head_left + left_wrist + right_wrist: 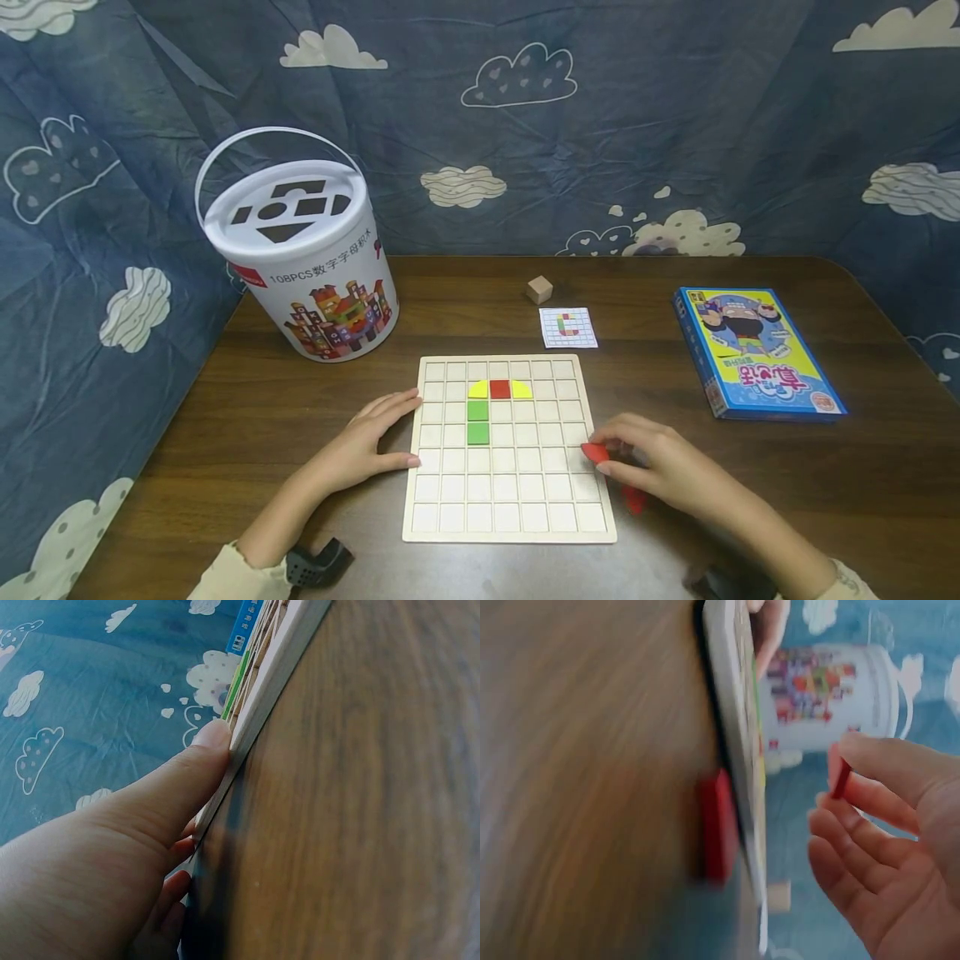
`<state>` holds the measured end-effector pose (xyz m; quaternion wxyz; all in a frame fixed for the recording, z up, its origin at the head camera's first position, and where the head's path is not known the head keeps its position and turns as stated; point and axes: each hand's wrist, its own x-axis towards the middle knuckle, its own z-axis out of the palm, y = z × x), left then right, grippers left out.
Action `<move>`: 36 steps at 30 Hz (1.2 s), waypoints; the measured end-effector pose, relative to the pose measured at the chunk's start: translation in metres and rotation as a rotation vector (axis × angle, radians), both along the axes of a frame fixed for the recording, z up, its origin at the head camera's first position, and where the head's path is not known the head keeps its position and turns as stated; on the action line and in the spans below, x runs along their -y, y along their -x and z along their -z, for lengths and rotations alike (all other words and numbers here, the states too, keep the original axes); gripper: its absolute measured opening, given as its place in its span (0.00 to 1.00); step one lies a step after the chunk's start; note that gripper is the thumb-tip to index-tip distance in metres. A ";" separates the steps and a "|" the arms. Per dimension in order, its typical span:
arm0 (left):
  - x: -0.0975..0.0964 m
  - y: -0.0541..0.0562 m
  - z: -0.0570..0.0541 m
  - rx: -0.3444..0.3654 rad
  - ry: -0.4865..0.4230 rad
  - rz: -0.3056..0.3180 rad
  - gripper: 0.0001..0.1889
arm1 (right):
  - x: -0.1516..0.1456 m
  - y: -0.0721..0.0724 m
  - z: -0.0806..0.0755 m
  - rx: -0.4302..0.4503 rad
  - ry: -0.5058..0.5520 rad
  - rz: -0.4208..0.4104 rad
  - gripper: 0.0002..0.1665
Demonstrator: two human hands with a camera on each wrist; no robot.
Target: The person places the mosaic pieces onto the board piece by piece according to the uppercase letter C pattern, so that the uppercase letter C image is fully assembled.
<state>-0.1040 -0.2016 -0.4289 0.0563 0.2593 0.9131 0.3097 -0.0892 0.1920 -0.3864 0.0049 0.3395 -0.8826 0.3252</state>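
A pale wooden board (517, 493) with a raised square grid lies on the table. On it are a red square tile (499, 389), a yellow curved-edge tile (477, 390) on either side of that, and two green square tiles (477, 422) below the left one. My left hand (358, 443) rests its thumb and fingertips against the board's left edge. Between thumb and fingers, my right hand (656, 462) pinches a small red tile (839, 771) at the board's right edge. Another red piece (633, 500), partly hidden by this hand in the head view, lies beside the board.
Behind the board lie a small pattern card (567, 327) and a plain wooden cube (539, 289). A white lidded bucket (330, 308) stands at the back left. To the right is a blue and yellow box (757, 350). A cloud-printed cloth (637, 133) hangs behind the table.
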 end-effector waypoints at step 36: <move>0.000 0.000 -0.002 0.001 0.011 -0.006 0.42 | 0.116 0.006 0.030 -0.058 -0.052 -0.040 0.17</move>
